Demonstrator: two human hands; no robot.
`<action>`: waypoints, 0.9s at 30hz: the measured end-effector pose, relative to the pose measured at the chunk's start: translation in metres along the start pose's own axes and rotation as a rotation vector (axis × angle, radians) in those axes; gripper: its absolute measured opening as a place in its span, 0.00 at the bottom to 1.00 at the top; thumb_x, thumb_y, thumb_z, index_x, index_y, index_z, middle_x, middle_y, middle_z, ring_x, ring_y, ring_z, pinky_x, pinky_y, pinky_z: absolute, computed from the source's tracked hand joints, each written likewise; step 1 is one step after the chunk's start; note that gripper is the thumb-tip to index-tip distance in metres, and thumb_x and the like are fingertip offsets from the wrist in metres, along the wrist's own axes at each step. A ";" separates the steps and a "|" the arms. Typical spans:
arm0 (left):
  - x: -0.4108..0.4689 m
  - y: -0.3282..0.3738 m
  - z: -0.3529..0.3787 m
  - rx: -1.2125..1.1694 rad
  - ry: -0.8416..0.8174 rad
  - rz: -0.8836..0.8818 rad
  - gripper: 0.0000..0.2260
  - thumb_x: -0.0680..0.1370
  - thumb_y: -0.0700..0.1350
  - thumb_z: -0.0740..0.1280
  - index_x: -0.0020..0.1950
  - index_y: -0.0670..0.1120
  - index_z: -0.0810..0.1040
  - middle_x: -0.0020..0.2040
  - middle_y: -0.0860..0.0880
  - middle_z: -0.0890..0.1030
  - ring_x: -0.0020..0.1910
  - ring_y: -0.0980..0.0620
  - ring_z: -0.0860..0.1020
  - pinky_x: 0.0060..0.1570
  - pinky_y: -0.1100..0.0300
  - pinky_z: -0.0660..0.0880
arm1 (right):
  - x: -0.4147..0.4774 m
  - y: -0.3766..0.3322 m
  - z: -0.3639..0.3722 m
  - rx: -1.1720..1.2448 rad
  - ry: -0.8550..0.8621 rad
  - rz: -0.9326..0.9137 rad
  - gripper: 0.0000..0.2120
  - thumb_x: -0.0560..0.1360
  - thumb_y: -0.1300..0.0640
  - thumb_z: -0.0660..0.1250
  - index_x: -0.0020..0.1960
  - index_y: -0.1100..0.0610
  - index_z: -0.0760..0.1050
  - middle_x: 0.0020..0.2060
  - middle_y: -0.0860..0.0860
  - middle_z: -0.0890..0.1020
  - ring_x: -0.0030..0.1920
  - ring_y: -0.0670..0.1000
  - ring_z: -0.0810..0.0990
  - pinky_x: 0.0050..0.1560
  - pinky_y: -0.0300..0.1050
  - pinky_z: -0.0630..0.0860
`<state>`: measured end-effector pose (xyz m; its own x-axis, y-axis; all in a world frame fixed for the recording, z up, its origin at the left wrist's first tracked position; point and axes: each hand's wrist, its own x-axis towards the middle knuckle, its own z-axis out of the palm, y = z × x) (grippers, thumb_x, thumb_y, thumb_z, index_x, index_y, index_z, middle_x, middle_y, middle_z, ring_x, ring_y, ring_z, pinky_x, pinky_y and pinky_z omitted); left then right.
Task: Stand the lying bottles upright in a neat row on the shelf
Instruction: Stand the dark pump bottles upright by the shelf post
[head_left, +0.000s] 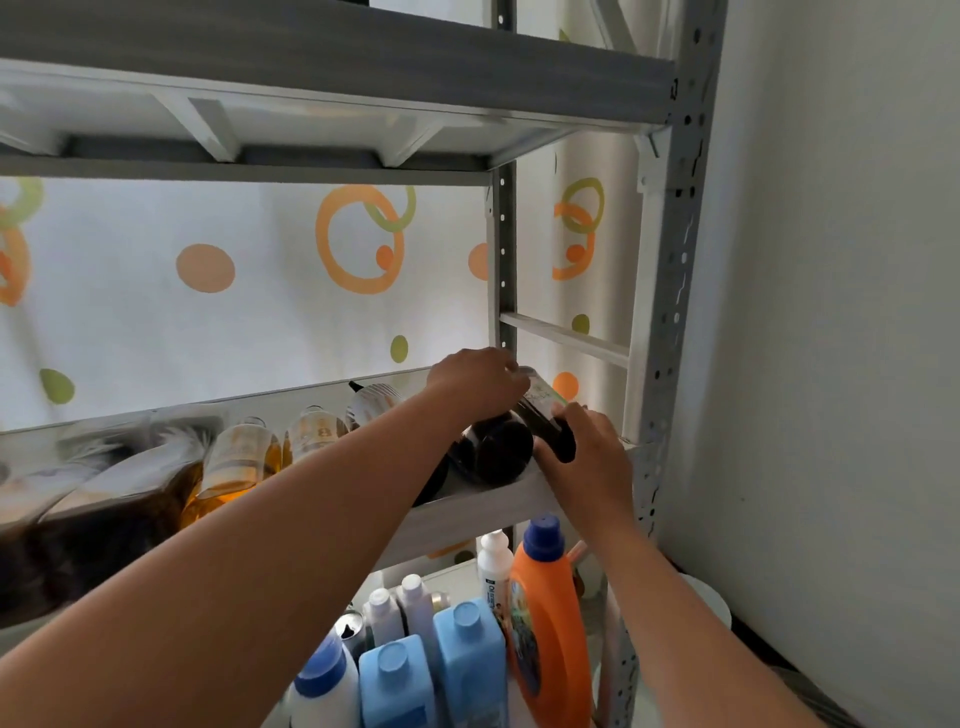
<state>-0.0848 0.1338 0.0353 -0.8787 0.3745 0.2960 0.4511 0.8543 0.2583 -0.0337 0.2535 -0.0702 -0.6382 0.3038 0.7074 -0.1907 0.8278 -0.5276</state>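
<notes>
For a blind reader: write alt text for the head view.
Two bare hands, left hand and right hand, grip a dark bottle lying on a grey shelf. More bottles lie leftward; detergent bottles stand below.

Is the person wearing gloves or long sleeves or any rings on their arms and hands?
No gloves. Both the left hand and the right hand are bare, and both forearms are uncovered all the way to the bottom of the picture, so no sleeves show. I can't see a watch, bracelet or ring, though the fingers are too blurry to be sure.
</notes>
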 end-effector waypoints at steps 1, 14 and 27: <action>0.002 0.000 -0.001 0.008 0.001 -0.001 0.19 0.78 0.55 0.56 0.67 0.54 0.72 0.66 0.49 0.75 0.62 0.47 0.74 0.57 0.55 0.71 | -0.002 0.002 0.003 0.031 0.028 0.004 0.16 0.74 0.52 0.68 0.60 0.56 0.72 0.54 0.55 0.76 0.51 0.52 0.77 0.45 0.39 0.72; 0.032 0.011 0.012 -0.447 -0.050 -0.047 0.28 0.75 0.52 0.67 0.72 0.51 0.60 0.65 0.45 0.74 0.59 0.44 0.75 0.55 0.56 0.72 | -0.017 0.012 0.018 0.247 0.249 -0.040 0.17 0.71 0.58 0.72 0.58 0.60 0.75 0.56 0.58 0.77 0.56 0.56 0.77 0.54 0.38 0.74; 0.029 0.003 0.017 -0.363 0.182 0.067 0.23 0.75 0.53 0.68 0.68 0.54 0.66 0.62 0.48 0.78 0.57 0.46 0.77 0.53 0.57 0.73 | -0.004 0.003 0.015 0.285 0.041 0.175 0.19 0.70 0.50 0.72 0.50 0.49 0.64 0.48 0.49 0.77 0.50 0.51 0.77 0.51 0.50 0.78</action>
<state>-0.1114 0.1530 0.0291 -0.8183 0.3276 0.4723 0.5608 0.6353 0.5310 -0.0424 0.2477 -0.0817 -0.6501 0.4534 0.6097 -0.2854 0.5980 -0.7490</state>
